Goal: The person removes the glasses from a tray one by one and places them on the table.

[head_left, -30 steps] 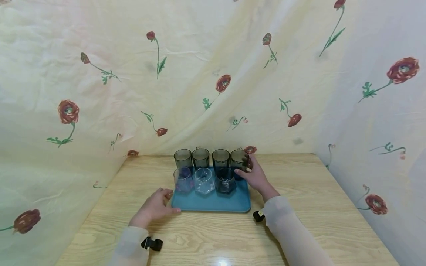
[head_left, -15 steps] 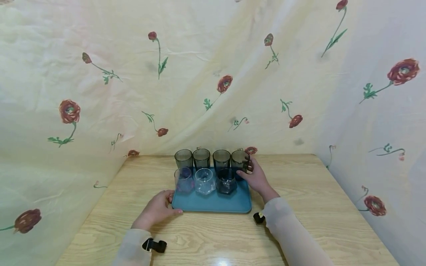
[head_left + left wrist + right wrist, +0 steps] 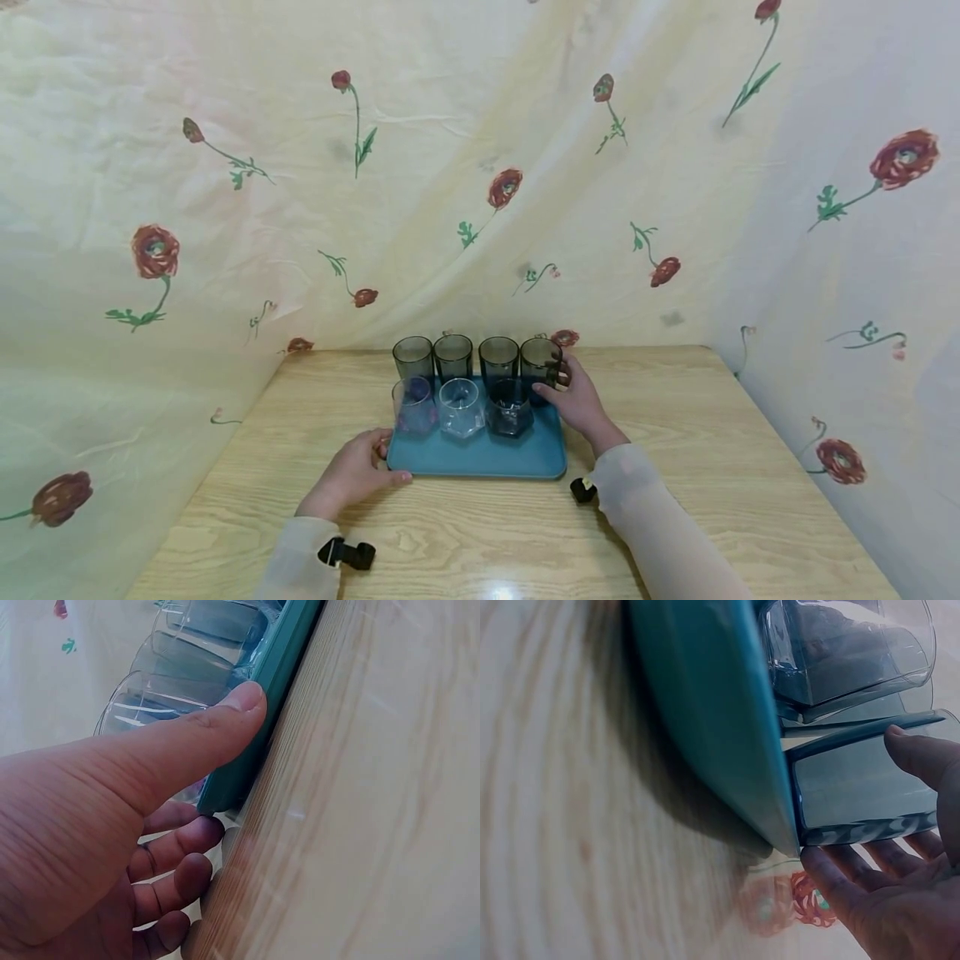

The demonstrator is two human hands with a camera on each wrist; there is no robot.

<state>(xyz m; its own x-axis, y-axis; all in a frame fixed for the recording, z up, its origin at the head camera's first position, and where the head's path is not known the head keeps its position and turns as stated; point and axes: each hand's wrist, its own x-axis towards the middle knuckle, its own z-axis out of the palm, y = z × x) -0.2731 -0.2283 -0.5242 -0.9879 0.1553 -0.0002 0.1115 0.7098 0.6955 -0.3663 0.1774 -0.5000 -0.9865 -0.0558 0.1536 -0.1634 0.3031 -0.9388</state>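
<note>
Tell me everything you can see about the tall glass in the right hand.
The tall glass is smoky and see-through, apparently real glass, with a round, dark-edged open rim. It stands upright on the blue tray, rightmost in the back row. The right hand grips it, thumb on the near side, fingers round the right.

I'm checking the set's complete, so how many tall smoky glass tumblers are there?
4, in the back row on the blue tray: the far-left tumbler, the second tumbler beside it, the third tumbler, and the far-right tumbler. None appears fully hidden.
</note>
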